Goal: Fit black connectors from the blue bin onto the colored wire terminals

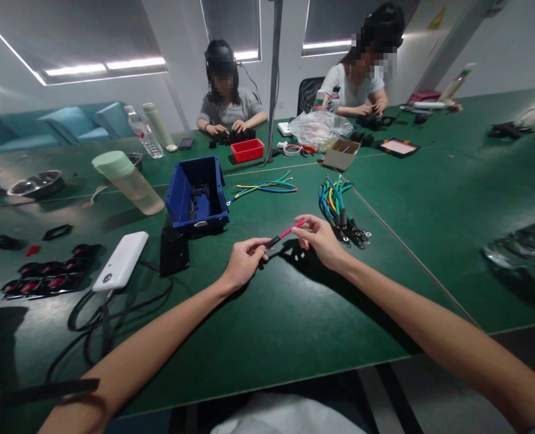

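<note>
Two hands are held just above the desk, with a red wire stretched between them. Its black end is pinched by the left hand, and its red end by the right hand. The wire is slanted, higher on the right, with a bundle of wires just beyond.

A blue bin is sitting at twelve o'clock, a phone lying at nine, wire bundle at two.
</note>
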`<action>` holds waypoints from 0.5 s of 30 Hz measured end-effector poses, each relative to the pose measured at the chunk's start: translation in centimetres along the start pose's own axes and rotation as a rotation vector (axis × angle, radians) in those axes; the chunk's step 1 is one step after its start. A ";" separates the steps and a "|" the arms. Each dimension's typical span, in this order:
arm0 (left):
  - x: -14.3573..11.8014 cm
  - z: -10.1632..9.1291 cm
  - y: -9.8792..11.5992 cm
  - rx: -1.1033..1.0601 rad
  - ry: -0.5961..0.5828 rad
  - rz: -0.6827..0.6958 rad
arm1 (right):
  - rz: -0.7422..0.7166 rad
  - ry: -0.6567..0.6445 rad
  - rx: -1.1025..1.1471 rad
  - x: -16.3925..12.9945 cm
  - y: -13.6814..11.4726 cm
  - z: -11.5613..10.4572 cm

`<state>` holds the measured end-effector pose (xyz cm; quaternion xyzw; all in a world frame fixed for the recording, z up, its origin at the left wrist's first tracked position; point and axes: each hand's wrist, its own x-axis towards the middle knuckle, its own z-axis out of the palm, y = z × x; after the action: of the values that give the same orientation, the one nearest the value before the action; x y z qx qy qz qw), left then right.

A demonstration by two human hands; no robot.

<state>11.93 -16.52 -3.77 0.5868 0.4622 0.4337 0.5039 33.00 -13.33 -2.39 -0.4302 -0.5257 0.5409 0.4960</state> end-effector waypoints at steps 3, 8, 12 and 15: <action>-0.2 0.1 0.1 0.011 -0.049 0.001 | 0.044 -0.013 0.083 -0.1 0.2 0.3; -0.4 0.3 0.4 0.018 -0.116 0.024 | 0.054 -0.022 0.112 -0.2 0.4 0.5; -0.4 0.4 0.4 0.033 -0.115 0.005 | 0.022 -0.045 0.090 -0.4 0.2 0.6; -0.3 0.4 0.2 0.074 -0.117 0.007 | 0.000 -0.064 0.059 -0.6 0.1 1.0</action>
<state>12.26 -16.91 -3.65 0.6310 0.4455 0.3831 0.5067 32.11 -14.01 -2.44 -0.3980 -0.5248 0.5697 0.4915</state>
